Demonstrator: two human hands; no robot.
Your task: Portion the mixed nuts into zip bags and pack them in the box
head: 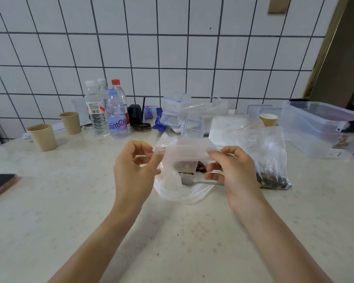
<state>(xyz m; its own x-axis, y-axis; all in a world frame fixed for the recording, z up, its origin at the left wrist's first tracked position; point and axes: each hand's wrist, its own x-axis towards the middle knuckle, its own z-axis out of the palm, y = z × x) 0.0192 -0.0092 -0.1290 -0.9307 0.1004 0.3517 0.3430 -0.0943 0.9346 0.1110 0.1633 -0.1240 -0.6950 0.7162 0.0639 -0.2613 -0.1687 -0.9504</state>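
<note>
Both hands are up over the table (70, 201): left hand (134, 170) and right hand (231, 172) each pinch a top corner of a small zip bag (184, 153). Best move, I'd judge: spread the mouth wide, steady, before spooning from the bag of mixed nuts (268, 164) just right; the spoon (200, 182) lies below.

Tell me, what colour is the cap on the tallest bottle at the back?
Red. The bottle cap shows clearly in the head view.

Both hands hold a clear zip bag (182, 152) above the table (49, 211): left hand (134, 170) pinches its left end, right hand (233, 172) its right. Behind lie a spoon (200, 182), a nut bag (268, 160) and a clear box (323, 129).
</note>
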